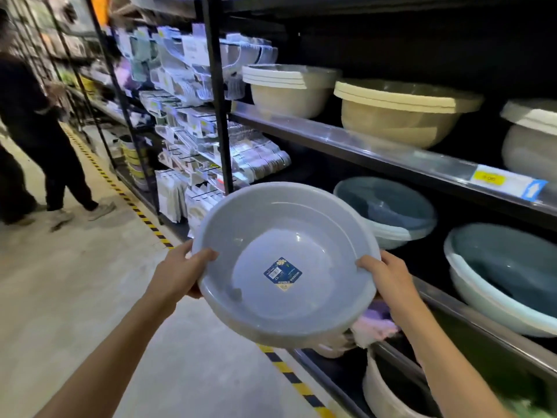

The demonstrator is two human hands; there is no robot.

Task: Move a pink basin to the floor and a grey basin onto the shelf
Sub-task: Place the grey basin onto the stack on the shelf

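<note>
Here the left hand (180, 274) and the right hand (384, 277) each clamp the rim of the grey basin (280, 263), thumbs curled over the lip, holding it in the air at centre frame, tilted toward the camera, in front of the lower shelf (446, 300). To finish well, I would level it, keep both grips until its base rests flat, and aim for the dark gap at centre right, left of the 2 teal basin stacks (388, 206). Something pink (376, 327) peeks out below the rim at lower centre; whether it is the pink basin, I cannot tell.
</note>
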